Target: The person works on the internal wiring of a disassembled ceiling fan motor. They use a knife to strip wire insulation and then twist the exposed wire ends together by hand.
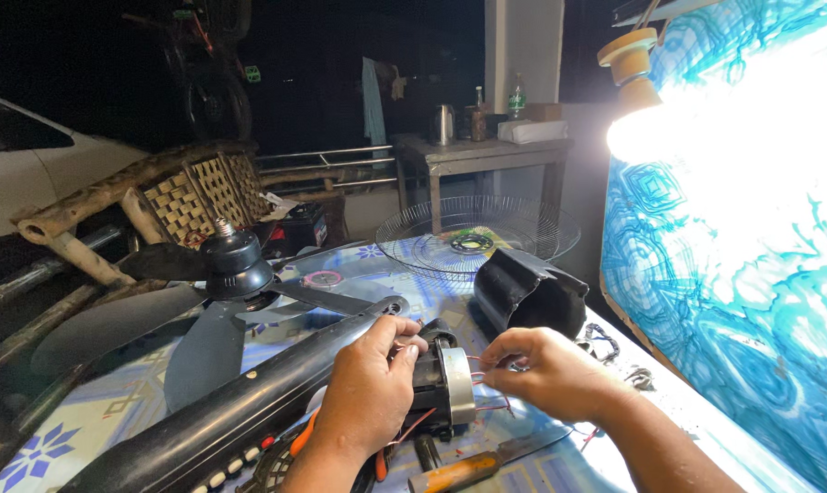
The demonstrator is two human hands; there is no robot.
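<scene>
My left hand grips the black fan motor housing at the top end of a long black fan stand that lies across the table. My right hand is pinched on thin red wires coming out of the motor's metal side. The motor sits between both hands, partly hidden by my left fingers.
A black rear motor cover lies just beyond my hands. Dark fan blades rest to the left, a wire fan guard at the back. An orange-handled tool lies at the near edge. A bright lamp glares at right.
</scene>
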